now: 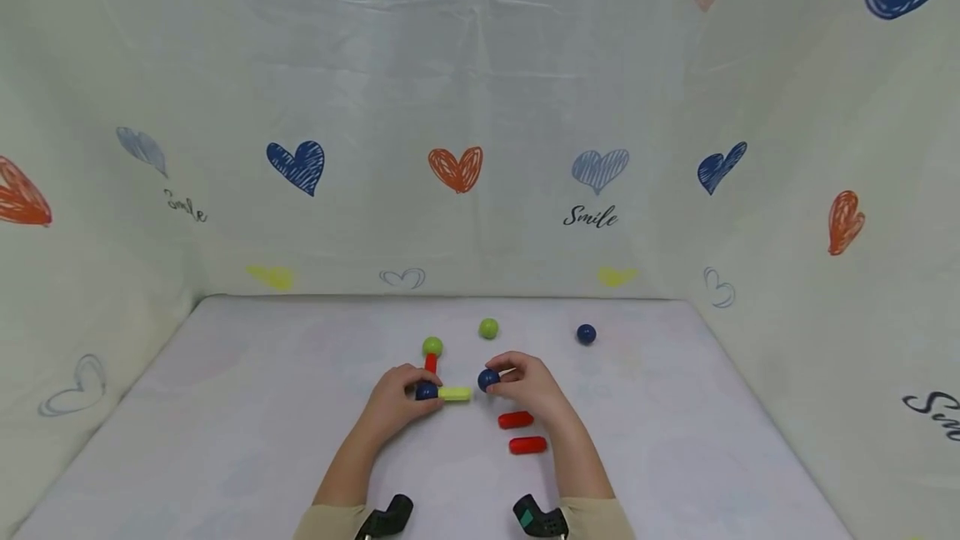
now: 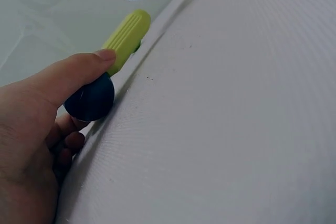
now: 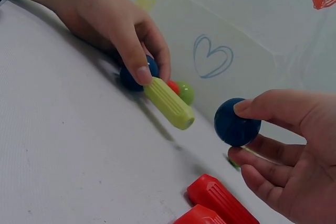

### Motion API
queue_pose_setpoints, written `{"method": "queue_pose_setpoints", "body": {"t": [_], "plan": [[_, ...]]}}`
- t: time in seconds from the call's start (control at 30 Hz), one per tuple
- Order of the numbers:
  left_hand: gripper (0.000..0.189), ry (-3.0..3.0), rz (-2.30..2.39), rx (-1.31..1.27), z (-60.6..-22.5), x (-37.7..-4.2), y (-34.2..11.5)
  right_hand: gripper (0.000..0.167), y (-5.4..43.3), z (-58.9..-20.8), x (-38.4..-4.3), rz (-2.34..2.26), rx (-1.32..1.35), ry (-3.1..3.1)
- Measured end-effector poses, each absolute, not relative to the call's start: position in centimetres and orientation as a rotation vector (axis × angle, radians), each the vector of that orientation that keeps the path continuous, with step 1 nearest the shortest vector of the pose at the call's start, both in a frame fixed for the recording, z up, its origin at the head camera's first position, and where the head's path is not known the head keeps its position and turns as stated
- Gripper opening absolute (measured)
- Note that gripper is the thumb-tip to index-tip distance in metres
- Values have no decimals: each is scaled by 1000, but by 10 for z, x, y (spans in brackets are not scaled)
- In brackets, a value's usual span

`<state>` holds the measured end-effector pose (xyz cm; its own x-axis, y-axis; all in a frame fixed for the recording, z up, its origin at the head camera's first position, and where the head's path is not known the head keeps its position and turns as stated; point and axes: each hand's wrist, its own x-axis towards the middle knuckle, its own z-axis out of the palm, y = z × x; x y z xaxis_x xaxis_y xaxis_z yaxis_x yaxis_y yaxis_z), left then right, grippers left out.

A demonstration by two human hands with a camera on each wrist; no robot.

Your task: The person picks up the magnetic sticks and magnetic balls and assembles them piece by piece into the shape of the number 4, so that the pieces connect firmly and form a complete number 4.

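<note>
My left hand [image 1: 399, 397] grips a dark blue ball [image 1: 427, 391]. A ribbed yellow-green rod [image 1: 454, 394] sticks out from that ball toward the right, with the thumb lying at the joint. From the same group a red rod [image 1: 431, 362] points away, with a green ball [image 1: 432, 346] at its far end; where it meets the blue ball is hidden by fingers. My right hand [image 1: 531, 383] pinches a second blue ball [image 3: 237, 122] between thumb and fingers. A small gap separates this ball from the free end of the yellow-green rod.
Two loose red rods [image 1: 516, 420] [image 1: 528, 445] lie just below my right hand. Farther back on the white table [image 1: 247, 407] are a loose green ball [image 1: 488, 328] and another dark blue ball [image 1: 587, 334]. A heart-printed cloth [image 1: 517, 90] stands behind the table.
</note>
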<state>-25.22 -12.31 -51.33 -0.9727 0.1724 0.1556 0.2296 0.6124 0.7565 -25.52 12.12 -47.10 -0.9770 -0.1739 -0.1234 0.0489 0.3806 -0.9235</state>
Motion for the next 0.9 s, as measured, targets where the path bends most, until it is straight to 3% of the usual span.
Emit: {"method": "queue_pose_setpoints", "body": {"t": [0.9], "plan": [[17, -2786, -1400, -420, -506, -251, -129, 29, 114, -475, -251, -1458, -173, 2483]]}}
